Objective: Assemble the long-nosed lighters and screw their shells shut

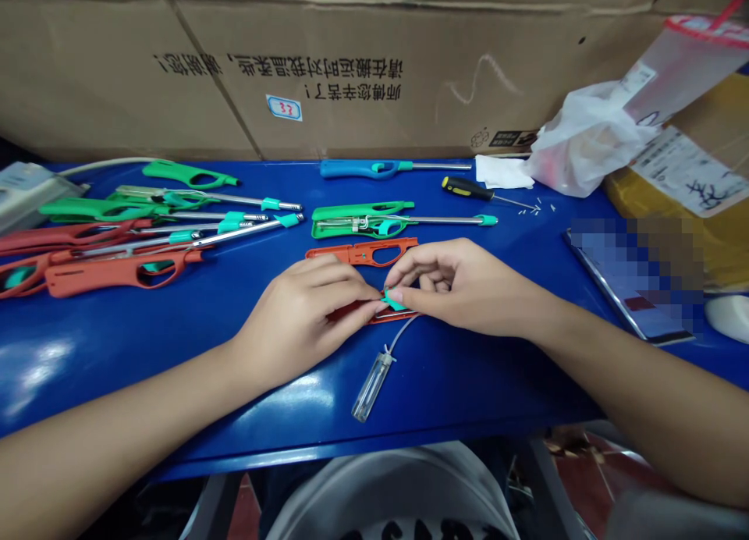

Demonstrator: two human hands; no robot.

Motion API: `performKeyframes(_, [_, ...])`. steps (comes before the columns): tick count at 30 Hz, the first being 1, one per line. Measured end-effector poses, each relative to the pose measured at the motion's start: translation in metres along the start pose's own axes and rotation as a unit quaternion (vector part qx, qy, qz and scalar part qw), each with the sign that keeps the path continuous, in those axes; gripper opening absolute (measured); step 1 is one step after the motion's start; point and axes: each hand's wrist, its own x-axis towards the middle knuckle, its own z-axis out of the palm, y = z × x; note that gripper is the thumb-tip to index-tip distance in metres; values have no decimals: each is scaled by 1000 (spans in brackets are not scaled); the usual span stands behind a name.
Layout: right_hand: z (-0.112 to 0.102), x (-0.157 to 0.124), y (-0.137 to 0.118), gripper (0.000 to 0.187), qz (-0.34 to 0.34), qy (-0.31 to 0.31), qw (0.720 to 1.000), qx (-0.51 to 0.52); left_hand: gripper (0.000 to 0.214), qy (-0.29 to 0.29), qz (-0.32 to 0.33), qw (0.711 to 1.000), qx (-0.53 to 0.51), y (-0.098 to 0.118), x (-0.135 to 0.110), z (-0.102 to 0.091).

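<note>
My left hand [307, 310] and my right hand [453, 282] meet at the middle of the blue table [117, 345]. Both pinch a small teal trigger piece [393, 300] over an orange lighter shell half [386, 314] that lies under their fingers. A thin tube runs from there to a clear fuel cartridge [370, 388] lying near the table's front edge. A second orange shell half [363, 252] lies just behind my hands. Behind that rests an open green lighter [374, 220] with its metal rod.
A pile of orange and green long lighters [134, 228] fills the left side. A blue lighter [380, 168] and a screwdriver [473, 189] lie at the back. A phone [632, 278], white plastic bag [585, 138] and cardboard boxes [351, 64] border the right and rear.
</note>
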Motion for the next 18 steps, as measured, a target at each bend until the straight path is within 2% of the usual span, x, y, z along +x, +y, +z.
performKeyframes(4, [-4,-4,-3,19,-94,-3,983,-157,12,13,-9,1000,-14,0,1,1])
performKeyframes(6, [-3,-4,-4,17,-125,9,971,-201,12,22,-15,999,-22,0,1,2])
performKeyframes(11, [-2,-4,-4,14,-133,18,967,-218,13,25,-30,999,-34,0,1,2])
performKeyframes(18, [-10,-7,-4,19,-152,-22,944,-291,16,-24,-63,998,-13,-4,-2,-5])
